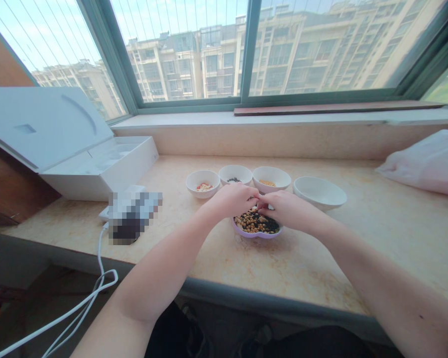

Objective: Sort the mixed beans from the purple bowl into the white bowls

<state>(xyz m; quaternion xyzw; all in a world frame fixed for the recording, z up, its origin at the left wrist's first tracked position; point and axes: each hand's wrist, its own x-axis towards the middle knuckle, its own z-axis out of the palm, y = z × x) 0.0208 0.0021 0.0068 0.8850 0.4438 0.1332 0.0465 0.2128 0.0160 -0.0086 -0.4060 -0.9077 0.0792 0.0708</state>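
Note:
A lilac-rimmed dish (258, 235) with a lobed edge holds mixed beans (257, 222), tan and black. My left hand (237, 199) reaches over its far left side with the fingers curled. From the other side my right hand (281, 208) leans over the dish, its fingers bent and pressed together. The fingertips of both hands meet above the beans; whatever lies between them is too small to make out. Behind the hands stand white bowls: one with red and whitish pieces (204, 187), one with dark beans (233, 180), and one with yellow grains (268, 183).
To the right is another white bowl (320, 191), with nothing visible inside. An open white box (129, 161) stands at the left, with a blurred-out object (134, 219) and a white cable (101, 248) before it. A whitish plastic bag (429, 161) lies far right on the counter (388, 238).

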